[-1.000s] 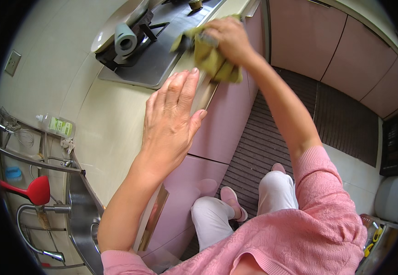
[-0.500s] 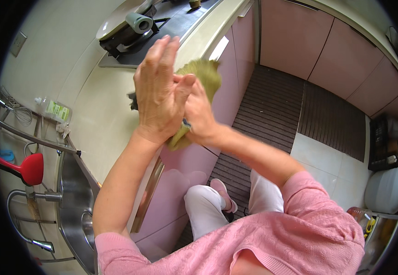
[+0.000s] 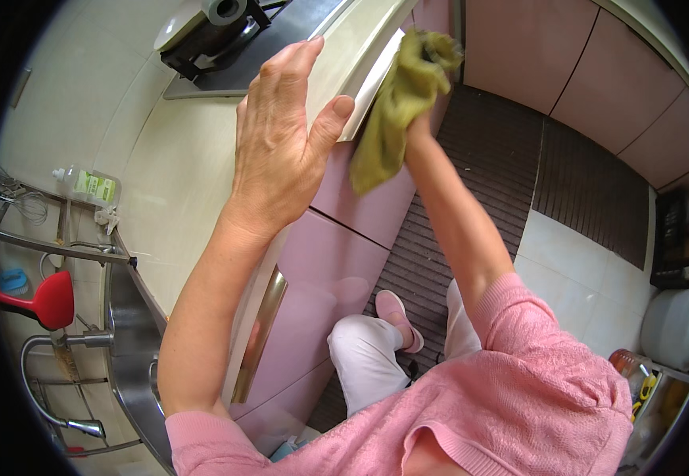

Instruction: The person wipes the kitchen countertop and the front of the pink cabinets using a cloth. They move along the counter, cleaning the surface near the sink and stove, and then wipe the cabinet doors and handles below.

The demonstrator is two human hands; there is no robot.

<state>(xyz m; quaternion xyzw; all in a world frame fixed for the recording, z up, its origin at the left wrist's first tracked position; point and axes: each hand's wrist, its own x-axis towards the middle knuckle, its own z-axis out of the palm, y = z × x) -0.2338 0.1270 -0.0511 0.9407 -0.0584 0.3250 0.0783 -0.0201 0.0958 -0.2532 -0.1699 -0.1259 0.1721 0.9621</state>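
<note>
My left hand (image 3: 281, 147) is raised over the cream countertop near its front edge. Its fingers are stretched upward, the thumb stands apart, and nothing shows in it. Farther right, my right hand (image 3: 418, 131) is mostly covered by an olive-green cloth (image 3: 392, 119), which it grips. The cloth hangs in front of the pink cabinet fronts (image 3: 352, 186), beside a shiny strip handle (image 3: 376, 75) below the counter edge. Whether the cloth touches the handle I cannot tell. The fingers of that hand are hidden in the folds.
A hob (image 3: 269, 51) with a dark pan (image 3: 213, 44) stands at the back left. At the left are a steel sink (image 3: 134, 317), a tap (image 3: 39, 341), a red spatula (image 3: 55, 300) and a clear bottle (image 3: 94, 186). Ribbed dark mats (image 3: 487, 151) cover part of the floor.
My right hand has swung away from my left hand, to the right and farther off, carrying the cloth along. The left hand remains raised with its fingers extended.
</note>
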